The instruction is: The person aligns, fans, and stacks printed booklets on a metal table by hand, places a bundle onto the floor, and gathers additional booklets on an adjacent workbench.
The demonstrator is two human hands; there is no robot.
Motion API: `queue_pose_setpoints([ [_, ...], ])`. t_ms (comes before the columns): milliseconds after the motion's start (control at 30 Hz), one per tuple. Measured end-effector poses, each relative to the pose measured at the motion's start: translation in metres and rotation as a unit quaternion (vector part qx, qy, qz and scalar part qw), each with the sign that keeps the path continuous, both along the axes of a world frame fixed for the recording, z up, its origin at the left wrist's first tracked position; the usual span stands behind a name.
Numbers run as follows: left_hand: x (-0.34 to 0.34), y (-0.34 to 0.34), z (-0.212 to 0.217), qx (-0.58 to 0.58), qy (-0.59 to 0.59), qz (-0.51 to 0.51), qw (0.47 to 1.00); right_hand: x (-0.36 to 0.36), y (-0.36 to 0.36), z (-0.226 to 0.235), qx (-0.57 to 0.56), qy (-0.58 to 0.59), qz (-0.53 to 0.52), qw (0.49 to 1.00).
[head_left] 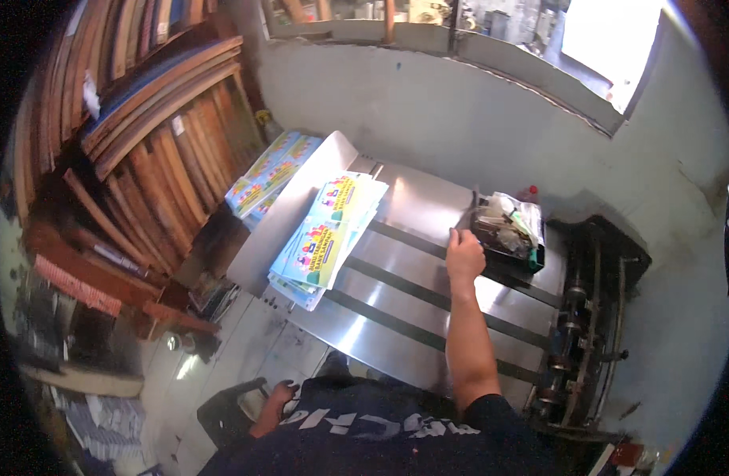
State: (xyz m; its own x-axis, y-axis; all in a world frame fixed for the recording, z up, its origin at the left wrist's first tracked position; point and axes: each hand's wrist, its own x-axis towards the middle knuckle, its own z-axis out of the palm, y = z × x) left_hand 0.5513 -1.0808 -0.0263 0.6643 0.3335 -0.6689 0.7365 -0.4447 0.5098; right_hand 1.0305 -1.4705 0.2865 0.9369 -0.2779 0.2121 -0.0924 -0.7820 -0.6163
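"Where is the box seen?"

"On the metal table, toward the grey wall. The right hand is held just beside it, fingers curled; whether anything is gripped cannot be told."

"The left hand?"

"Lowered off the table; its grip cannot be made out."

"And around?"

"Printed sheets are piled at left; wooden boards are racked beyond."

Smooth, glossy metal is shown across the worktop, crossed by dull, dark strips. The stacked sheets are made of smooth paper. Rough, matt wood is seen in the frames, matt paint on the wall, soft, dull cloth in the shirt.
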Motion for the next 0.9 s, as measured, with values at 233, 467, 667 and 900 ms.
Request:
queue_pose_setpoints([
  [233, 0.013, -0.012, 0.034, -0.023, 0.110, 0.120, 0.986, 0.013, 0.002, 0.010, 0.064, 0.012, 0.007, 0.998],
  [467, 0.076, -0.038, 0.080, -0.298, 0.084, 0.052, 0.949, -0.010, -0.010, -0.009, 0.026, 0.041, -0.006, 0.999],
  [667, 0.169, 0.033, 0.264, -0.122, 0.148, -0.311, 0.931, -0.039, -0.009, -0.012, 0.071, 0.000, -0.049, 0.996],
  [900, 0.357, 0.038, 0.339, -0.059, -0.369, -0.072, 0.925, -0.098, 0.165, 0.006, 0.371, 0.153, 0.234, 0.885],
])
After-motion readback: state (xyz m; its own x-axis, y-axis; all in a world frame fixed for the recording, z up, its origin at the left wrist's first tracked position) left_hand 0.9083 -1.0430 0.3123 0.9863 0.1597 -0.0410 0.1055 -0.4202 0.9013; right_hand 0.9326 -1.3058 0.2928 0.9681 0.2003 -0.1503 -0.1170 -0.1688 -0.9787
